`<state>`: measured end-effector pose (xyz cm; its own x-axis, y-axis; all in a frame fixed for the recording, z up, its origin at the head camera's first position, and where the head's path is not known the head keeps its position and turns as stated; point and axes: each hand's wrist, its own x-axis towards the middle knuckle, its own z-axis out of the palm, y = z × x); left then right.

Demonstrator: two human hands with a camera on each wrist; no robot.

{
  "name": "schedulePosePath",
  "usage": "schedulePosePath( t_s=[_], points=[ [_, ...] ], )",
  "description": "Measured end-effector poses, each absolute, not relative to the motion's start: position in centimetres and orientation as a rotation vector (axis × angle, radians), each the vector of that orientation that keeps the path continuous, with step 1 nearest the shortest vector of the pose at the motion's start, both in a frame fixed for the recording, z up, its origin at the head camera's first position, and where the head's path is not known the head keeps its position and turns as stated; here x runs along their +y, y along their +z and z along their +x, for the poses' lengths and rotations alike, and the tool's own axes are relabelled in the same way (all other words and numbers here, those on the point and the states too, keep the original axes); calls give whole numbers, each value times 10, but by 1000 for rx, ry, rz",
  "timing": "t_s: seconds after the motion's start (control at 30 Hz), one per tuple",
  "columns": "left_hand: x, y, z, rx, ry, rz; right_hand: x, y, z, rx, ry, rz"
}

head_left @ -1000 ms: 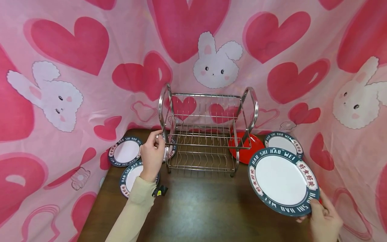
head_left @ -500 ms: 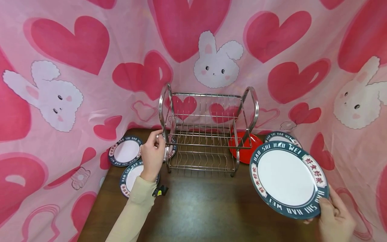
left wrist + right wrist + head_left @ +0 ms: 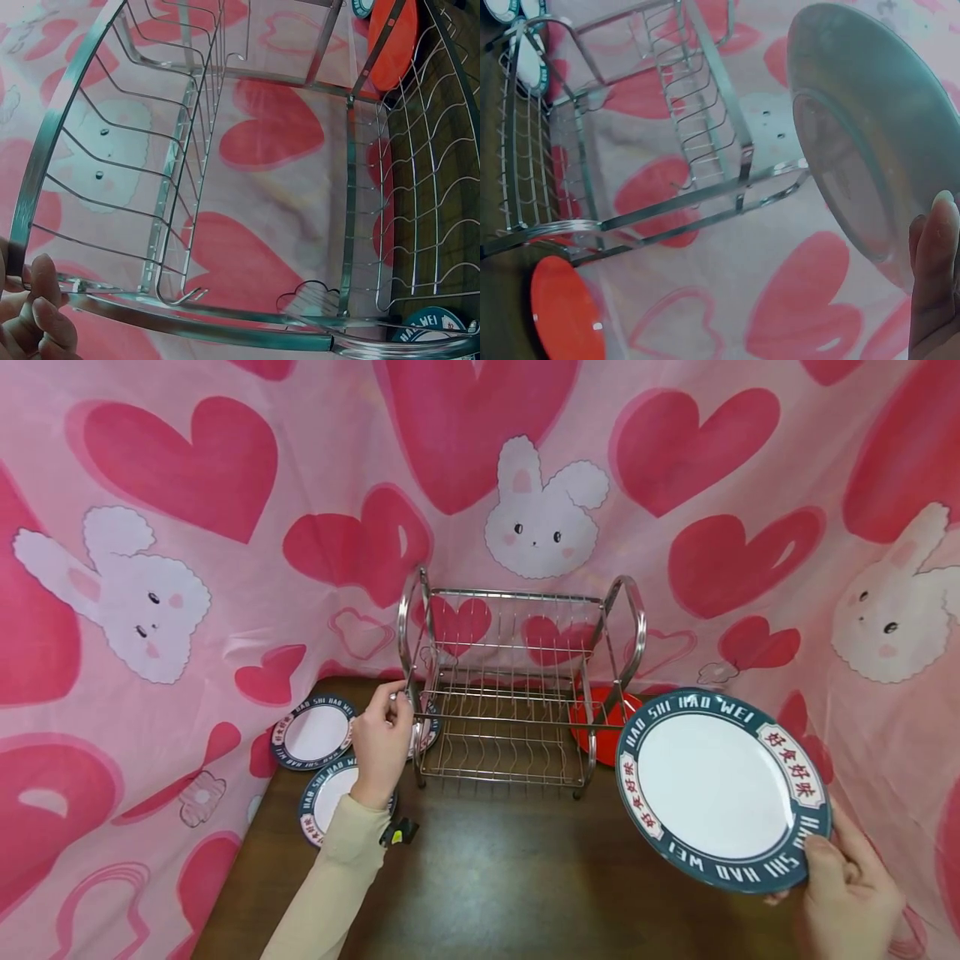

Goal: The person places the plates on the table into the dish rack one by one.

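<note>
In the head view the metal two-tier dish rack stands on the table, no plates in its slots. My left hand pinches the rack's left front side; the left wrist view shows the fingers curled at the frame's corner. My right hand grips the lower right edge of a white plate with a dark green lettered rim, held tilted above the table, right of the rack. The plate's underside faces the right wrist camera, thumb or finger against its edge.
Two matching plates lie left on the brown table, and another is partly hidden behind the rack's left side. A red plate lies at the rack's right. Pink heart-patterned cloth hangs around the table.
The right hand and its plate have moved right and slightly up, now covering the green-rimmed plate at the back right. My left hand stays on the rack.
</note>
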<state>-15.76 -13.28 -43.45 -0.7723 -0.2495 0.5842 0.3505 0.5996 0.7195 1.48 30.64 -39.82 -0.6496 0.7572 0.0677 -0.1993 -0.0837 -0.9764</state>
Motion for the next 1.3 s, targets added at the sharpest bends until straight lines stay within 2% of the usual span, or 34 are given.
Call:
schedulePosePath(
  t_s=[0.37, 0.83, 1.1, 1.3],
  points=[
    [-132, -435, -158, -2175, -1187, -65, 305, -364, 0, -1519, 1824, -430],
    [-132, -432, -157, -2180, -1199, -86, 297, -325, -25, -1985, 1332, -324],
    [-133, -433, -157, -2180, -1192, -88, 293, -314, -46, -1854, 1497, -92],
    [-134, -434, -156, -2181, -1189, -81, 288, -303, -59, -1928, 1403, -65]
  ],
)
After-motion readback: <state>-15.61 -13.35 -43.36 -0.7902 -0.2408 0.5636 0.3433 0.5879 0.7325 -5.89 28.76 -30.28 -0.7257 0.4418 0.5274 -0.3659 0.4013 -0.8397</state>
